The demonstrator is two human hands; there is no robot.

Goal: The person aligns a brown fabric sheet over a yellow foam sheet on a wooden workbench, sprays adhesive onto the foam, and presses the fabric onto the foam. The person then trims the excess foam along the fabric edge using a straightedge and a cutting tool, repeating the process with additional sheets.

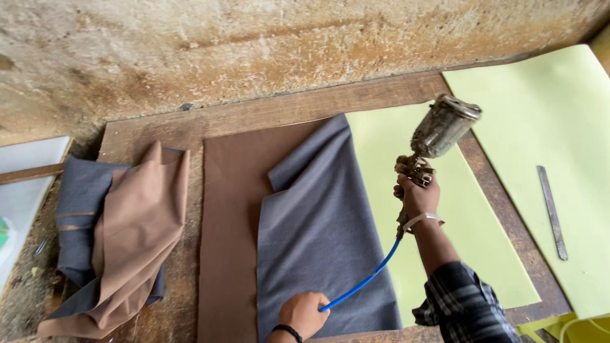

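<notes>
My right hand (416,194) grips the handle of a grimy spray gun (438,136) with a metal cup on top, held above a pale green sheet (445,209). A blue hose (362,282) runs from the gun's base down to my left hand (304,313), which rests on a grey fabric piece (318,222). The grey fabric lies partly folded over the green sheet and over a brown fabric (225,222) spread on the wooden table (502,203).
A heap of brown and grey fabric (121,235) lies at the left. A second pale green sheet (546,127) sits at the right with a flat metal strip (551,213) on it. A rough stained wall (254,44) rises behind. A white board (25,184) is far left.
</notes>
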